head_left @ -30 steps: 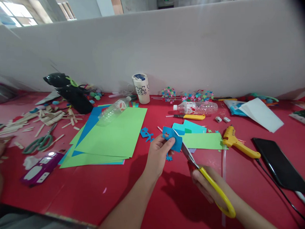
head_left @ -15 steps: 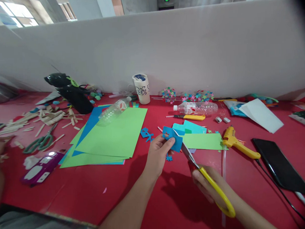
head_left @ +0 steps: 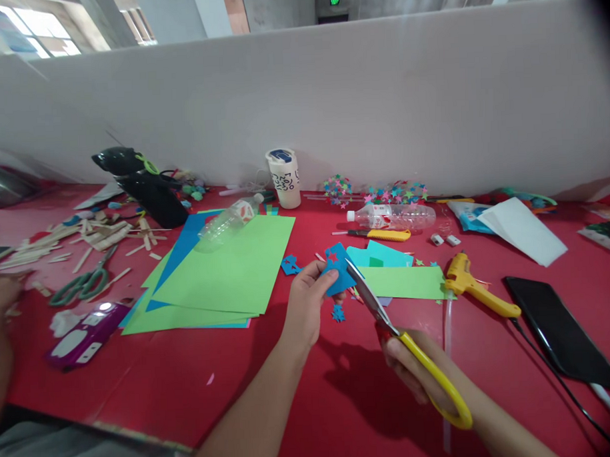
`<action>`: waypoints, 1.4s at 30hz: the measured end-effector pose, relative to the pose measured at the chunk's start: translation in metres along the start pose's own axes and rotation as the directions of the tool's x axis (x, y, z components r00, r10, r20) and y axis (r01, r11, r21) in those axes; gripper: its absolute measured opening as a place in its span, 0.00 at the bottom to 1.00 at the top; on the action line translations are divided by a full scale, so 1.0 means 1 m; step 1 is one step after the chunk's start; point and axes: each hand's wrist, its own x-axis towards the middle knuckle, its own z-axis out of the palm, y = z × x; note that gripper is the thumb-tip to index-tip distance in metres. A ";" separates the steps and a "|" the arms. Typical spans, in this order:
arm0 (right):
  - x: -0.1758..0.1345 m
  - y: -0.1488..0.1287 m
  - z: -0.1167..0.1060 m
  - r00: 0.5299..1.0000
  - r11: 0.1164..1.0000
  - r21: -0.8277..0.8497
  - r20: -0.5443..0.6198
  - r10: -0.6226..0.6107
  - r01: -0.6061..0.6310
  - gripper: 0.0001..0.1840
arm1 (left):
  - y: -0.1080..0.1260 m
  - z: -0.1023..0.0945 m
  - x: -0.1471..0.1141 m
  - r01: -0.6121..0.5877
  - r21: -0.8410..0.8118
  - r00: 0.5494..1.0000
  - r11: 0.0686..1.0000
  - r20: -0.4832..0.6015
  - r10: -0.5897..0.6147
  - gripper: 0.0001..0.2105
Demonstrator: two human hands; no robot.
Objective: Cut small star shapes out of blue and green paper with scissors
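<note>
My left hand pinches a small piece of blue paper with a star-shaped hole near its upper left. My right hand is closed round yellow-handled scissors, their blades pointing up and left at the paper's right edge. Whether the blades are parted is hard to make out. Below the paper, small blue stars lie on the red table. Blue paper scraps rest left of the held piece. A light green strip and cyan paper pieces lie behind the scissors.
Right of the scissors are a yellow glue gun and a black phone. Behind lie a yellow cutter and a plastic bottle. Leftward are green sheets, green scissors and another person's hand.
My left hand has turned the blue paper, so the star-shaped hole now shows. The small blue stars below it are more exposed. My right hand and the scissors stay nearly in place.
</note>
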 end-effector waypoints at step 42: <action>-0.002 -0.006 -0.003 0.997 0.998 -0.054 0.074 -0.016 0.020 0.28 | 0.001 -0.003 0.003 -0.045 0.048 0.999 0.998 0.026 0.044 0.06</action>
